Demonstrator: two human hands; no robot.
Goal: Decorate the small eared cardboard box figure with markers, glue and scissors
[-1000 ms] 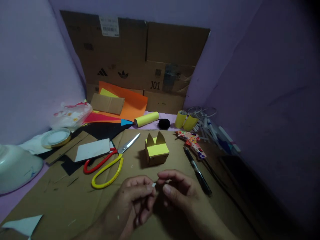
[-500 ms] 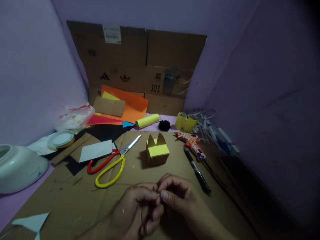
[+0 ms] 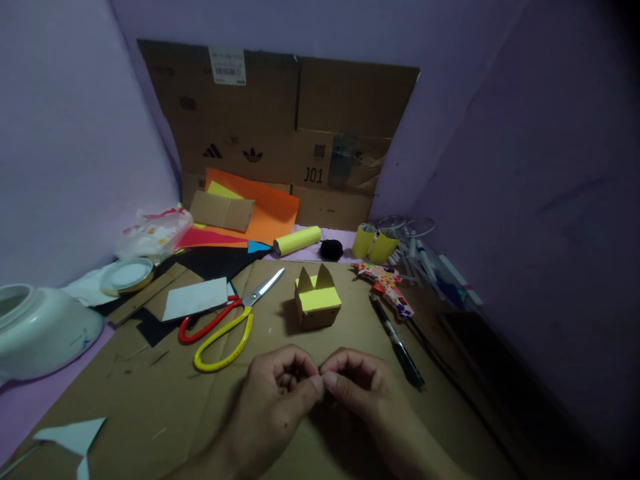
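My left hand (image 3: 277,393) and my right hand (image 3: 357,387) meet low in the middle, over a brown cardboard sheet (image 3: 150,400). Both are closed in a pinch, thumb tips touching. Whatever sits between the fingers is hidden. Just beyond them stands a small cardboard box with a yellow top and two pointed ears (image 3: 316,304). Scissors with red and yellow handles (image 3: 223,330) lie to the left of it. A black pen (image 3: 397,343) lies to the right of my right hand.
A white bowl (image 3: 43,330) sits far left, a round lid (image 3: 126,275) and plastic bag behind it. Coloured paper sheets (image 3: 260,210), a yellow roll (image 3: 297,240), two yellow tubes (image 3: 374,243), a patterned glue gun (image 3: 387,287) and markers line the back. Cardboard leans on the wall.
A small white scrap showed between my fingertips a second ago; now the fingers have closed over it and it is out of sight. The view shifted slightly.
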